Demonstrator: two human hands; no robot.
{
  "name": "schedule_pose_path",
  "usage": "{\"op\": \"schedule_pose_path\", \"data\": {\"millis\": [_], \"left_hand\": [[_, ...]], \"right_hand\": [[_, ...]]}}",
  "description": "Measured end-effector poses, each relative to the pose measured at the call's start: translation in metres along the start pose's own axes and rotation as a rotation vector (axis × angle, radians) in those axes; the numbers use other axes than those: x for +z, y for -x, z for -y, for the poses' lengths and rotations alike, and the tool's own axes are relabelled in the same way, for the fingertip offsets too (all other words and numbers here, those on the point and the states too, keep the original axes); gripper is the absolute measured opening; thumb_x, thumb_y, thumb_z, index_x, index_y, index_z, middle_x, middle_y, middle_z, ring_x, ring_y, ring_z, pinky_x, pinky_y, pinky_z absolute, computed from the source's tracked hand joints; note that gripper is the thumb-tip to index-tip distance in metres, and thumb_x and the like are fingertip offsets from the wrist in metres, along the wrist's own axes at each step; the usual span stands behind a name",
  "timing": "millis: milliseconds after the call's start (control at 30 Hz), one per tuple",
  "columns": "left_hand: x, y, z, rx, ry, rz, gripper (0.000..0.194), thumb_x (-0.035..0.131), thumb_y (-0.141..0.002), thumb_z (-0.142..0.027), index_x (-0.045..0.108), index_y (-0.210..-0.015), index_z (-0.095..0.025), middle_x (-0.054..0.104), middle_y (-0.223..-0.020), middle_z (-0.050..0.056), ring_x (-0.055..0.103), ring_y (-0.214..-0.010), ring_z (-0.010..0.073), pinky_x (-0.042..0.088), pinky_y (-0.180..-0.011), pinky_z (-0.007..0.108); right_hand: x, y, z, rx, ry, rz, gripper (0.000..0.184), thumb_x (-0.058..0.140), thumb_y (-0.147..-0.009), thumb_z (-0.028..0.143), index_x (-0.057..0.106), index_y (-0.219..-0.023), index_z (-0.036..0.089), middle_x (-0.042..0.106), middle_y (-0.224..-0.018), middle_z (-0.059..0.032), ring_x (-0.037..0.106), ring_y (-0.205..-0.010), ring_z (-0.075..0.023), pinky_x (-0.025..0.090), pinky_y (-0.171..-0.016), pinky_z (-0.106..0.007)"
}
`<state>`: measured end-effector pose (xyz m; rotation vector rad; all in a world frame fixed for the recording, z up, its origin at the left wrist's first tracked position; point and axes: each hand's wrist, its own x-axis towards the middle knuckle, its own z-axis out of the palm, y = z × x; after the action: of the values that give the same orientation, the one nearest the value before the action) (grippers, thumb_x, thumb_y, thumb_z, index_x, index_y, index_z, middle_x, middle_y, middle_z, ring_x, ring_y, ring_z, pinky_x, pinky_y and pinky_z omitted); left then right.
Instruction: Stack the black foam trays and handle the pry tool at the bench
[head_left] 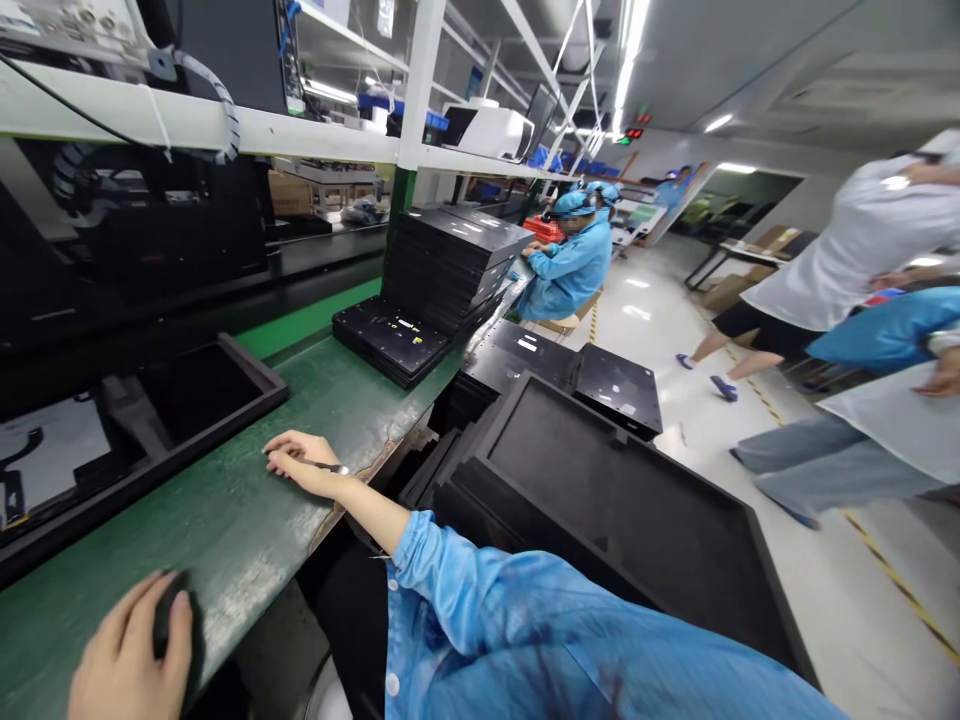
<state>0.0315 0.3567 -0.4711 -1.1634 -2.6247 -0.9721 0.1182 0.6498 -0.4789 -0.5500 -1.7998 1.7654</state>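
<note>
At the lower left, my left hand (pixel 135 650) curls over a small black object (pixel 163 618) that looks like a computer mouse, at the front of the green worktop (pixel 225 520). My right hand (pixel 304 462) rests on the worktop farther along, its fingers curled together. A thin dark pen-like tool (pixel 326 466) with a pale end runs along this hand; its grip is partly hidden. Left of my right hand lies a black foam tray (pixel 259 385) with a silvery-white panel (pixel 56 450) and dark parts in it.
Black flat cases (pixel 450 260) are stacked up ahead on the worktop. Black trays (pixel 622 500) lean beside my right arm, near more black cases (pixel 615 390). A white shelf frame (pixel 420 90) stands over the bench. A seated co-worker (pixel 574 255) is ahead; people stand at right.
</note>
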Motion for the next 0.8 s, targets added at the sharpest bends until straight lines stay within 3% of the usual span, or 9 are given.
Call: {"op": "schedule_pose_path", "data": {"millis": [100, 167, 267, 467, 633, 800], "left_hand": [[0.007, -0.009, 0.008, -0.001, -0.059, -0.010, 0.071, 0.042, -0.104, -0.059, 0.034, -0.174, -0.045, 0.035, -0.185, 0.002, 0.048, -0.158, 0.0486, 0.043, -0.125, 0.075], [0.014, -0.006, 0.010, 0.032, -0.076, -0.035, 0.071, 0.039, -0.107, -0.055, 0.033, -0.176, -0.038, 0.031, -0.186, 0.006, 0.038, -0.165, 0.0448, 0.036, -0.131, 0.071], [0.019, 0.001, 0.011, 0.095, -0.099, -0.061, 0.071, 0.038, -0.107, -0.052, 0.043, -0.172, -0.024, 0.041, -0.180, 0.015, 0.037, -0.167, 0.0399, 0.032, -0.136, 0.062], [0.010, 0.001, 0.004, 0.089, -0.128, -0.069, 0.066, 0.036, -0.108, -0.054, 0.061, -0.154, -0.015, 0.056, -0.167, 0.022, 0.048, -0.160, 0.0421, 0.039, -0.133, 0.062], [0.009, 0.002, 0.001, 0.097, -0.128, -0.072, 0.064, 0.036, -0.109, -0.052, 0.061, -0.155, -0.013, 0.056, -0.168, 0.022, 0.048, -0.160, 0.0411, 0.037, -0.133, 0.060], [0.010, 0.003, 0.001, 0.074, -0.175, -0.037, 0.056, 0.037, -0.112, -0.048, 0.064, -0.149, -0.015, 0.060, -0.165, 0.019, 0.051, -0.159, 0.0358, 0.039, -0.132, 0.054]], "right_hand": [[0.003, 0.006, 0.001, -0.080, 0.086, 0.016, 0.022, 0.074, -0.100, 0.036, 0.079, -0.118, 0.026, 0.082, -0.098, 0.0004, 0.075, -0.087, -0.0139, 0.059, -0.086, -0.025], [0.004, 0.009, 0.003, -0.096, 0.118, 0.007, 0.022, 0.075, -0.100, 0.038, 0.081, -0.118, 0.026, 0.082, -0.102, 0.0002, 0.075, -0.088, -0.0138, 0.058, -0.087, -0.025], [0.004, 0.011, 0.008, -0.105, 0.152, 0.006, 0.026, 0.078, -0.098, 0.041, 0.082, -0.119, 0.025, 0.083, -0.105, -0.0007, 0.076, -0.089, -0.0148, 0.058, -0.089, -0.026], [0.017, 0.019, 0.007, -0.047, 0.219, 0.036, 0.022, 0.085, -0.094, 0.044, 0.085, -0.108, 0.027, 0.085, -0.103, -0.0001, 0.079, -0.098, -0.0183, 0.059, -0.089, -0.028], [0.022, 0.031, 0.008, -0.119, 0.260, 0.078, 0.019, 0.078, -0.101, 0.045, 0.083, -0.105, 0.027, 0.085, -0.101, 0.0016, 0.078, -0.097, -0.0162, 0.056, -0.088, -0.025], [0.016, 0.035, 0.014, -0.085, 0.330, 0.117, 0.055, 0.057, -0.111, 0.060, 0.076, -0.077, 0.021, 0.071, -0.064, 0.0033, 0.071, -0.069, -0.0142, 0.052, -0.083, -0.025]]}}
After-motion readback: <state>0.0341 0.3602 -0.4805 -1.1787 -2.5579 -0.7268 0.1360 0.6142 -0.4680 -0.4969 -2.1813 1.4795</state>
